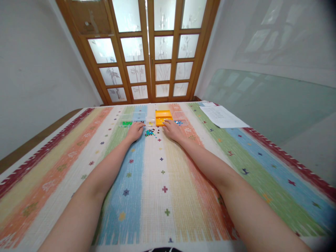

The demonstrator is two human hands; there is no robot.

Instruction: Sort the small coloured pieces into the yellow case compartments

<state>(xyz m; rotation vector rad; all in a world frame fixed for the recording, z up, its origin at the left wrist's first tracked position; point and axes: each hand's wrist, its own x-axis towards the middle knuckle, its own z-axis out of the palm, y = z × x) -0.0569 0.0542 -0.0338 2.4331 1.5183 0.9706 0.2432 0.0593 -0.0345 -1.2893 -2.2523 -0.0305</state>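
My left hand [136, 131] rests at the left of a small pile of mixed blue, green and dark pieces [150, 132], its fingers apart at the near edge of a clear box that holds green pieces [127, 123]. At the near edge of an open orange box [163, 113] lies my right hand [172, 130], fingers spread, with nothing visible in it. Blue pieces [178, 123] show in a clear tray just behind that hand. A few yellow pieces [151, 123] sit between the two hands.
A striped cloth [154, 196] covers the table. White paper sheets [223, 116] lie at the back right. Beyond the table stand wooden doors with glass panes [162, 52], and a glass panel [262, 101] leans by the right wall.
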